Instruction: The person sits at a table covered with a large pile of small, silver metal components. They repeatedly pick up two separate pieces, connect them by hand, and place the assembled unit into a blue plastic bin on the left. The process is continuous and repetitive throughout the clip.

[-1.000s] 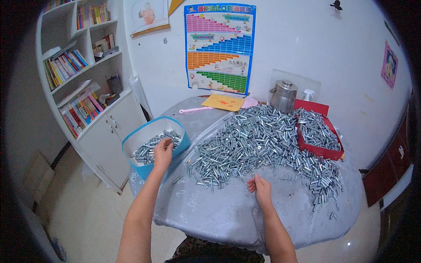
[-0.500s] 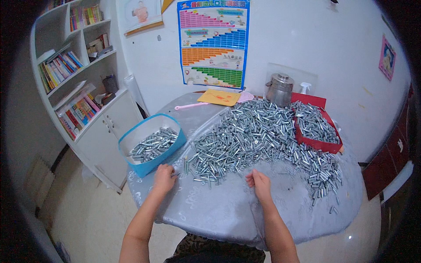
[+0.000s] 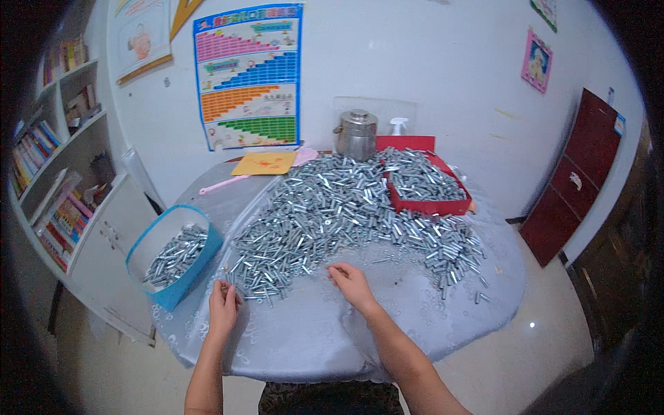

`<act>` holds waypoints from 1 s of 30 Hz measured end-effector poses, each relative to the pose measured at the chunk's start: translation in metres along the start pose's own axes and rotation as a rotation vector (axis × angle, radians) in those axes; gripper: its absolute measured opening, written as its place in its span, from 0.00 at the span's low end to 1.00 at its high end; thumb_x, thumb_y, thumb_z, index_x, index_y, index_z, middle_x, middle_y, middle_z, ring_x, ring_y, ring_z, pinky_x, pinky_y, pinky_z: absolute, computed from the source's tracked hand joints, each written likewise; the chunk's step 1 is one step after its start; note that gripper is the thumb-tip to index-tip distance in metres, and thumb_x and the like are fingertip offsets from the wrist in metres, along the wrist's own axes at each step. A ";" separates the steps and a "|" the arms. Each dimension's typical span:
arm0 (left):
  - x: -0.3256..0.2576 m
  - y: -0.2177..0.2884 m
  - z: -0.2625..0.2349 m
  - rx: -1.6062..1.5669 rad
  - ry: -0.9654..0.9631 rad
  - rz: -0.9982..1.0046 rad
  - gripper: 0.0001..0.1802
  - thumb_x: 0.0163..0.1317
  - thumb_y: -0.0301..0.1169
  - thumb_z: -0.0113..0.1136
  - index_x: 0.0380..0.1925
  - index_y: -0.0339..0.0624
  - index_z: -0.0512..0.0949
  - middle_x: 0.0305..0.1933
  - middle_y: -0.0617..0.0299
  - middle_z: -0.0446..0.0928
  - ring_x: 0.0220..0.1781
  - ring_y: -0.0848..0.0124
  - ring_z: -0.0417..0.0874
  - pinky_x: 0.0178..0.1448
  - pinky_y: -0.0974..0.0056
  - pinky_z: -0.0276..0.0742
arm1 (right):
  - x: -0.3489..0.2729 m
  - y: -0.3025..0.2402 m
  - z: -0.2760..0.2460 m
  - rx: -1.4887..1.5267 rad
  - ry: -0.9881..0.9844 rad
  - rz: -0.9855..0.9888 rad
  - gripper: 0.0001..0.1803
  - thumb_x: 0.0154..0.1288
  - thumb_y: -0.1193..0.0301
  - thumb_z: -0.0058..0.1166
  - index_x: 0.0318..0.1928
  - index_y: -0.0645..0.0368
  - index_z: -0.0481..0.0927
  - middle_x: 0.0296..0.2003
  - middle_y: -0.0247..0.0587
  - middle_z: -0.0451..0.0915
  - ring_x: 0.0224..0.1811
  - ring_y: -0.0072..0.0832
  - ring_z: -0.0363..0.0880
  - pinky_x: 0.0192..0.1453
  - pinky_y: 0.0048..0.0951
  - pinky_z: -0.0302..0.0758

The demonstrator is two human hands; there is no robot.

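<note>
A broad heap of small silvery metal bolts (image 3: 318,214) covers the middle of the table. My left hand (image 3: 223,306) is closed at the heap's near-left end, close to the blue-rimmed basket (image 3: 185,283); what its curled fingers hold is too small to make out. Inside that basket lie more of the bolts (image 3: 178,254). At the heap's near edge, my right hand (image 3: 351,283) has thumb and fingers pinched together, pointing left. Whether anything sits in that pinch is hidden.
A red box (image 3: 432,206) full of metal pieces stands at the back right. Behind the heap are a steel pot (image 3: 357,135), a spray bottle (image 3: 398,126), a yellow sheet (image 3: 265,163) and a pink-handled thing (image 3: 225,184). A grey cloth (image 3: 290,346) covers the table.
My head has turned to the right, so the scene sits further left. My left hand has shifted from beside the basket toward the heap. The right hand stays near the heap's edge, now pointing more leftward.
</note>
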State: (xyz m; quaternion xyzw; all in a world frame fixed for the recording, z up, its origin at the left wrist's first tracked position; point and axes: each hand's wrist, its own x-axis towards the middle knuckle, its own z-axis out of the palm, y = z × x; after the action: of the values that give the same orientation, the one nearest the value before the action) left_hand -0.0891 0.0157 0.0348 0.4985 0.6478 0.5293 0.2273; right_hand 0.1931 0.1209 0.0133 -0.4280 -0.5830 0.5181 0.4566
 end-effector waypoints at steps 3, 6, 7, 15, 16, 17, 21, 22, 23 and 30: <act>-0.007 0.004 0.016 -0.116 -0.036 -0.072 0.07 0.62 0.31 0.45 0.30 0.40 0.63 0.13 0.64 0.67 0.13 0.79 0.65 0.17 0.73 0.58 | -0.002 -0.009 -0.023 -0.326 0.072 -0.086 0.12 0.58 0.66 0.49 0.38 0.60 0.78 0.32 0.39 0.78 0.33 0.24 0.75 0.38 0.24 0.71; -0.011 0.001 0.031 -0.180 -0.082 -0.089 0.06 0.62 0.31 0.45 0.30 0.41 0.63 0.13 0.66 0.66 0.13 0.80 0.64 0.17 0.73 0.57 | -0.003 -0.014 -0.070 -0.629 0.177 -0.139 0.12 0.55 0.68 0.49 0.38 0.59 0.78 0.34 0.46 0.78 0.36 0.37 0.77 0.41 0.33 0.72; -0.011 0.001 0.036 -0.204 -0.099 -0.091 0.06 0.62 0.31 0.45 0.30 0.41 0.63 0.13 0.66 0.66 0.13 0.80 0.63 0.17 0.74 0.56 | -0.006 -0.014 -0.088 -0.723 0.244 -0.180 0.12 0.53 0.69 0.48 0.37 0.59 0.78 0.34 0.46 0.78 0.37 0.39 0.76 0.42 0.34 0.71; -0.023 0.019 0.049 -0.332 -0.199 -0.104 0.05 0.61 0.30 0.46 0.31 0.43 0.64 0.15 0.69 0.64 0.14 0.82 0.60 0.17 0.76 0.54 | -0.072 -0.031 -0.215 -0.932 0.641 0.117 0.10 0.48 0.68 0.52 0.31 0.59 0.79 0.29 0.46 0.78 0.33 0.40 0.76 0.38 0.35 0.72; -0.025 0.018 0.050 -0.351 -0.204 -0.092 0.05 0.61 0.30 0.46 0.31 0.43 0.64 0.16 0.69 0.64 0.15 0.83 0.60 0.18 0.76 0.54 | -0.080 -0.033 -0.218 -0.935 0.620 0.193 0.11 0.47 0.66 0.54 0.30 0.59 0.79 0.28 0.46 0.78 0.32 0.40 0.77 0.37 0.35 0.72; -0.026 0.020 0.052 -0.336 -0.222 -0.100 0.04 0.61 0.30 0.47 0.32 0.43 0.64 0.16 0.69 0.64 0.15 0.83 0.60 0.18 0.77 0.54 | -0.087 -0.034 -0.220 -0.937 0.598 0.268 0.12 0.46 0.65 0.56 0.30 0.60 0.78 0.27 0.45 0.78 0.31 0.39 0.77 0.36 0.35 0.72; -0.028 0.032 0.067 -0.326 -0.293 -0.104 0.04 0.61 0.30 0.47 0.32 0.43 0.64 0.16 0.70 0.64 0.15 0.83 0.60 0.17 0.76 0.54 | -0.100 -0.019 -0.220 -0.895 0.549 0.305 0.17 0.39 0.64 0.63 0.29 0.63 0.78 0.24 0.45 0.78 0.28 0.36 0.78 0.34 0.31 0.72; -0.029 0.033 0.071 -0.333 -0.306 -0.102 0.04 0.61 0.30 0.47 0.32 0.43 0.64 0.16 0.70 0.64 0.14 0.83 0.60 0.17 0.76 0.54 | -0.099 -0.014 -0.219 -0.884 0.542 0.287 0.17 0.39 0.65 0.64 0.28 0.63 0.77 0.24 0.45 0.78 0.28 0.35 0.78 0.34 0.31 0.72; -0.031 0.036 0.074 -0.345 -0.313 -0.098 0.04 0.61 0.30 0.47 0.32 0.43 0.64 0.16 0.70 0.64 0.14 0.83 0.60 0.16 0.76 0.54 | -0.098 -0.007 -0.220 -0.817 0.544 0.243 0.17 0.37 0.67 0.65 0.29 0.64 0.78 0.23 0.43 0.78 0.27 0.32 0.77 0.33 0.29 0.72; -0.044 0.040 0.094 -0.460 -0.383 -0.189 0.03 0.61 0.27 0.47 0.33 0.45 0.64 0.18 0.69 0.65 0.14 0.81 0.62 0.15 0.75 0.56 | -0.075 0.008 -0.203 -0.032 0.396 0.106 0.15 0.51 0.75 0.57 0.41 0.65 0.74 0.31 0.39 0.77 0.30 0.25 0.77 0.31 0.22 0.74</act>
State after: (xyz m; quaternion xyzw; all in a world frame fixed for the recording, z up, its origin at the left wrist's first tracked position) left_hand 0.0218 0.0176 0.0291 0.4625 0.4999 0.5347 0.5002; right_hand 0.4080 0.0923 0.0078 -0.5589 -0.4666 0.4377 0.5276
